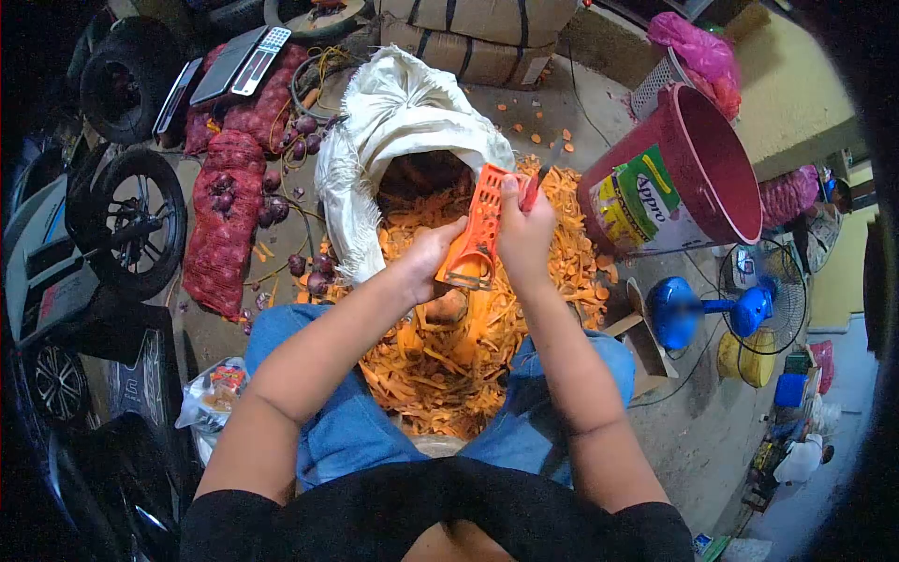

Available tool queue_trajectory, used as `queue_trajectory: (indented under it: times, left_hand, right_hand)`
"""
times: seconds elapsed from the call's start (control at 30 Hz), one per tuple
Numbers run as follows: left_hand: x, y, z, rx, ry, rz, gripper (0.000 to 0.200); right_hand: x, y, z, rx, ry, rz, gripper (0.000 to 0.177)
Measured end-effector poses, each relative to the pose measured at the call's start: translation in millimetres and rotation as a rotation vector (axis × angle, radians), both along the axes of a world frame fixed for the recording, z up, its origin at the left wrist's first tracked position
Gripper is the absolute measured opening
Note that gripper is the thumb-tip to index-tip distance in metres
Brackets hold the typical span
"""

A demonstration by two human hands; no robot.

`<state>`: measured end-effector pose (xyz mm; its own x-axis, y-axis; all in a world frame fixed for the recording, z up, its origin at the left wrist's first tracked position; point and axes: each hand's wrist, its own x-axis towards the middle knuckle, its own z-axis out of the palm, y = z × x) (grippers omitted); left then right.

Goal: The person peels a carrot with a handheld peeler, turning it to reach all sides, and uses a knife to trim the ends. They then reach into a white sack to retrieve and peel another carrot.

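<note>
My right hand (526,229) is closed around an orange plastic peeler (488,201) with a slotted body and a wide bladed end pointing toward me. A red-handled knife (551,159) also sticks out of that hand, its blade pointing away. My left hand (433,255) is closed on a carrot (453,260), mostly hidden by the fingers and the peeler. Both hands are close together above a heap of orange carrot peelings (440,375) between my knees. Beyond them, a white woven sack (403,103) lies with its mouth open toward me, carrots and peelings at its opening.
A large maroon bucket (688,159) leans at the right, near a blue fan (676,312) and an open cardboard box (646,351). Red net bags of onions (225,234) with a scale (245,64) lie left, beside a motorcycle wheel (140,225). Strapped cartons (478,42) stand behind.
</note>
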<state>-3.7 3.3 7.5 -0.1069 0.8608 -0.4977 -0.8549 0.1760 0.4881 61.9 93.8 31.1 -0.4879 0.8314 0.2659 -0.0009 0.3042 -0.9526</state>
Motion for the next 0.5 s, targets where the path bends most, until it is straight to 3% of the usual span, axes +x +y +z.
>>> queue_trajectory:
  times: [0.27,0.4,0.5]
  left_hand:
    - [1,3,-9,-0.019,0.06,0.0,0.034]
    - [4,0,1,-0.003,0.031,0.007,0.033]
    - [5,-5,19,-0.048,0.161,-0.103,0.033]
  right_hand:
    - [1,1,-6,-0.106,0.032,0.029,0.023]
    - [3,1,-3,0.062,-0.074,-0.042,0.024]
    - [6,20,-4,0.201,-0.088,-0.181,0.022]
